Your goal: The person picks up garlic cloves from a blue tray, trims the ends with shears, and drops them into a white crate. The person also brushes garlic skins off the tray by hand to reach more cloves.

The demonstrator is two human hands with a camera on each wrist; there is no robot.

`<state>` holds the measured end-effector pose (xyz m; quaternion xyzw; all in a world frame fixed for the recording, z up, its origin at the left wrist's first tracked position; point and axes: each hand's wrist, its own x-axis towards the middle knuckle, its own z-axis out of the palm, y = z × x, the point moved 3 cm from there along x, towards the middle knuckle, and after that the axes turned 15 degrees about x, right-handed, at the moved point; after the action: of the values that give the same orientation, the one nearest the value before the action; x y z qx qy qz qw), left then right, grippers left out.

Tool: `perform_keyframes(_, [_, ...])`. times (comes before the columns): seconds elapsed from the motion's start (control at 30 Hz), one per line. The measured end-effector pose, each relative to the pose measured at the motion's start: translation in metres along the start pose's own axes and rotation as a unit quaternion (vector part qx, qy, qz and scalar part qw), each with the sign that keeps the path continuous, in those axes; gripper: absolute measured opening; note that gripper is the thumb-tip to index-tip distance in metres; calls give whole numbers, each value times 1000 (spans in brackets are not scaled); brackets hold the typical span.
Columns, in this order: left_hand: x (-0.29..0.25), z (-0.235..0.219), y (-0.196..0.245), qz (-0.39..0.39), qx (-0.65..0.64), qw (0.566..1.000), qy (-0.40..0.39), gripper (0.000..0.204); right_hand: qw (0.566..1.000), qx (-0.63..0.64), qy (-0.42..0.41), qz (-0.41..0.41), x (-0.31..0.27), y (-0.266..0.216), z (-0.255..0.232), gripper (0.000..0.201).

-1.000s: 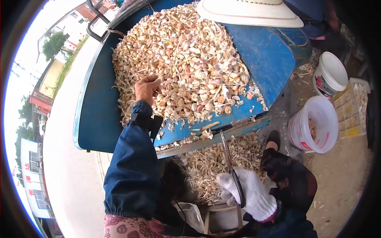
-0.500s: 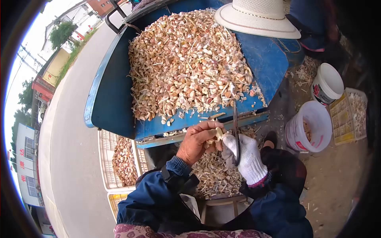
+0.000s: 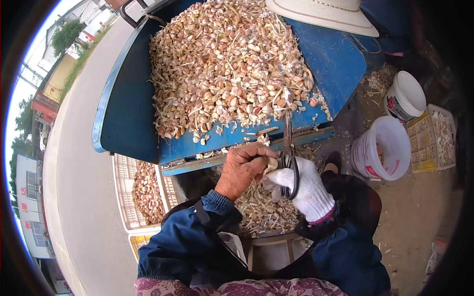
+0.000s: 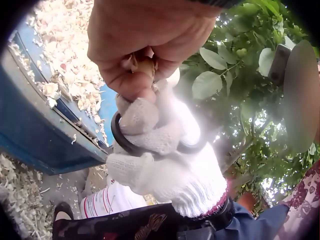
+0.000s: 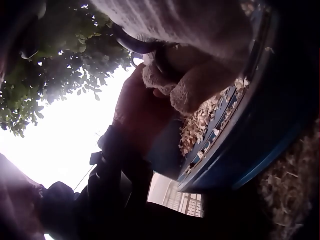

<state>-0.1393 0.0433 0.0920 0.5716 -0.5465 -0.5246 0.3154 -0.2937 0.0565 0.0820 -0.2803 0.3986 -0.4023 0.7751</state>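
Note:
My bare left hand (image 3: pixel 241 170) pinches a pale garlic clove (image 3: pixel 271 165) between thumb and fingers, just in front of the blue tray's near edge. In the left wrist view the clove (image 4: pixel 144 66) shows between the fingertips, with papery skin on it. My right hand (image 3: pixel 311 192), in a white knitted glove, grips black-handled scissors (image 3: pixel 288 130) whose blades point away toward the tray. The gloved fingertips meet the left fingers at the clove. Beyond both hands a large heap of garlic cloves (image 3: pixel 227 64) lies in the blue tray (image 3: pixel 321 59).
Dry stems and skins (image 3: pixel 266 212) lie in a pile below the hands. At left stands a white crate (image 3: pixel 121 192) of cloves. A white bucket (image 3: pixel 407 96), a pale tub (image 3: pixel 363 155) and a yellowish crate (image 3: pixel 419 133) are at right. A straw hat (image 3: pixel 326 15) rests on the tray.
My left hand has come back from the garlic heap, toward me and to the right, with a clove, and joined the gloved hand. Over the last half second both hands stay together.

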Motion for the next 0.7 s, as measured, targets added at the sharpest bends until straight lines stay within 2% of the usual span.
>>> perform_keyframes(0.07, [3,-1,-8,39,-53,997,26,17,999,-28,-31,-9,-3,-6,-2,20])
perform_keyframes(0.1, [1,-3,-8,41,-66,997,21,16,996,-83,-22,-29,1,-3,-4,23])
perform_keyframes(0.13, [-1,-5,-6,44,-77,996,18,16,996,-82,-19,-29,2,-5,-4,23])
perform_keyframes(0.2, [-4,-8,-1,47,-58,997,23,16,990,134,-2,35,2,-3,-5,25])
perform_keyframes(0.27, [-4,-6,-2,50,-42,998,27,16,990,133,29,21,2,-1,-6,25])
perform_keyframes(0.37, [-5,1,-6,24,-61,998,-10,14,1000,-4,11,4,2,2,-7,22])
perform_keyframes(0.4, [-4,5,-9,7,-80,996,-28,12,993,-111,36,-25,7,12,-14,23])
perform_keyframes(0.47, [-2,6,-10,-63,-115,989,-67,14,973,-179,44,-136,6,12,-9,24])
perform_keyframes(0.5, [6,2,-24,-92,-163,980,-75,15,972,-190,37,-131,-2,0,1,27])
perform_keyframes(0.53, [15,-7,-32,-88,-158,981,-68,15,971,-216,46,-93,-5,-1,0,31])
perform_keyframes(0.6, [38,-33,-34,-72,-266,959,-64,13,981,-179,60,-46,-15,-6,0,35])
perform_keyframes(0.63, [56,-52,-32,-53,-223,973,-8,11,967,-229,51,-100,-13,3,-10,36])
perform_keyframes(0.67, [76,-71,-26,-34,-179,982,47,10,970,-235,53,-40,-17,-1,-10,26])
perform_keyframes(0.7, [99,-88,-18,-24,-100,988,111,10,970,-233,40,-62,-22,-6,-12,25])
